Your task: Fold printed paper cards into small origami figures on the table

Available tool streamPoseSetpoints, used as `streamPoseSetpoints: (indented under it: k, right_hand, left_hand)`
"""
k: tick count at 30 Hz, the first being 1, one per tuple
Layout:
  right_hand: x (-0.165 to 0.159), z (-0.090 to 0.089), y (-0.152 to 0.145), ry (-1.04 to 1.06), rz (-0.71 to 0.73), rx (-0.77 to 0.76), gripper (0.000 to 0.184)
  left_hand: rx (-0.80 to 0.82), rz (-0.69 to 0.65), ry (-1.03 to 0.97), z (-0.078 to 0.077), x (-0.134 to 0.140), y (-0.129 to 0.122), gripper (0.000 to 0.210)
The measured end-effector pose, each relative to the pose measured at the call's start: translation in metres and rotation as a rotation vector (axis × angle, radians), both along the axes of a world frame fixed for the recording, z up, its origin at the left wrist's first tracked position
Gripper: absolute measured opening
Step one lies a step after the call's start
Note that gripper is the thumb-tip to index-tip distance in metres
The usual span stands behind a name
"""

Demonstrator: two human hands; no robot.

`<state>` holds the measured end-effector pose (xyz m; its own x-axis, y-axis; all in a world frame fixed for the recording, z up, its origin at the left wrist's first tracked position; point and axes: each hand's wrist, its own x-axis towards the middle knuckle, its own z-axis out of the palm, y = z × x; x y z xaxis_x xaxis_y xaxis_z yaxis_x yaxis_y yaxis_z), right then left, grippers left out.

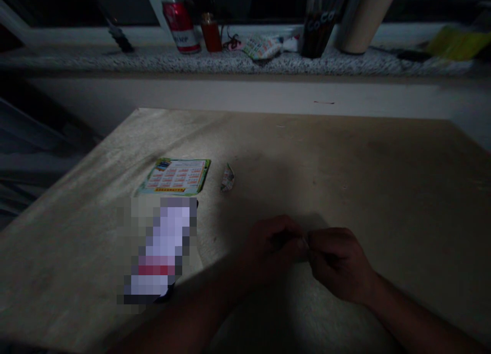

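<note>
My left hand (274, 244) and my right hand (337, 259) meet low over the table, right of the middle. Both are closed, with thumbs and fingers pinched together where they face each other. A small pale sliver of something shows between the fingertips, too dark and tiny to name. Beyond my left hand lies a small folded, printed scrap of paper (227, 178). Left of that scrap is a flat printed card (176, 177) with a green border and rows of red and white blocks.
A phone (164, 246) with a lit, pixelated screen lies on the table (364, 159) at left. Along the granite windowsill (153, 62) stand a red can (182, 27), a small orange bottle (211, 34), a crumpled packet (263, 47), a dark cup (317, 29) and a beige cylinder (366, 21).
</note>
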<state>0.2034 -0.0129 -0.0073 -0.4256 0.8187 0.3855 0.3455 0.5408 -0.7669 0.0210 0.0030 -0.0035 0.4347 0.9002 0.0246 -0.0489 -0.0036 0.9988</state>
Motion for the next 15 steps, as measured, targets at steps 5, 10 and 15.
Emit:
streamPoseSetpoints:
  k: [5,10,15]
  right_hand:
    - [0.0004,0.0003,-0.0006,-0.002,-0.022,-0.006,0.035]
    - [0.0016,0.0024,0.0009,0.010,-0.135,-0.011,0.039]
    - [0.0026,0.0031,0.0022,0.035,-0.204,-0.026,0.040]
  left_hand:
    - [-0.017,0.009,-0.009,0.0009,0.0001,0.0015,0.016]
    - [-0.089,0.096,0.012,0.0004,0.0020,0.0008,0.017]
    - [0.003,0.061,0.169,0.0011,0.0033,-0.0011,0.025]
